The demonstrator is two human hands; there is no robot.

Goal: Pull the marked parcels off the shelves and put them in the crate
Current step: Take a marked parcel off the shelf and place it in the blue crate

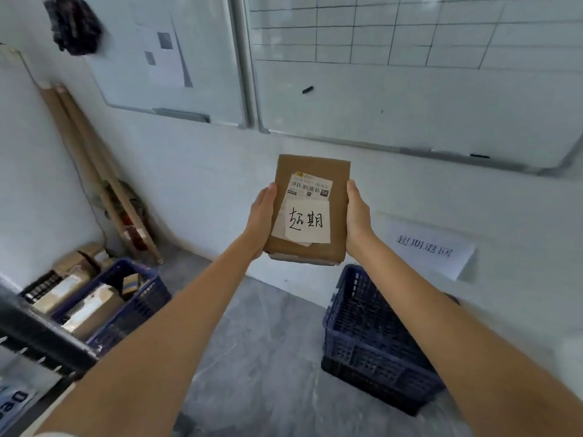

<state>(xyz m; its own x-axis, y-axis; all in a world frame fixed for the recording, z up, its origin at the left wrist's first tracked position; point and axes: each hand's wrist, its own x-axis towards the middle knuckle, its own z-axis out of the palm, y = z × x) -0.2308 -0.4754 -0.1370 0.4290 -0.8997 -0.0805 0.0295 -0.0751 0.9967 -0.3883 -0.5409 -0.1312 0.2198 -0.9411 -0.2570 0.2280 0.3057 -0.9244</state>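
Both forearms reach out; left hand (263, 216) and right hand (358, 216) clasp the parcel (310, 212) by its edges, note up, held above the floor near the crate (372, 339), likely for dropping in.

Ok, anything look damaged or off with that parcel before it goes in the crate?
Slightly. The handwritten note on the parcel sits crooked over the shipping label, and a paper edge pokes out beneath it. The parcel's bottom edge looks scuffed, with a pale strip showing. Both hands, left and right, hold its sides; the box is otherwise intact.
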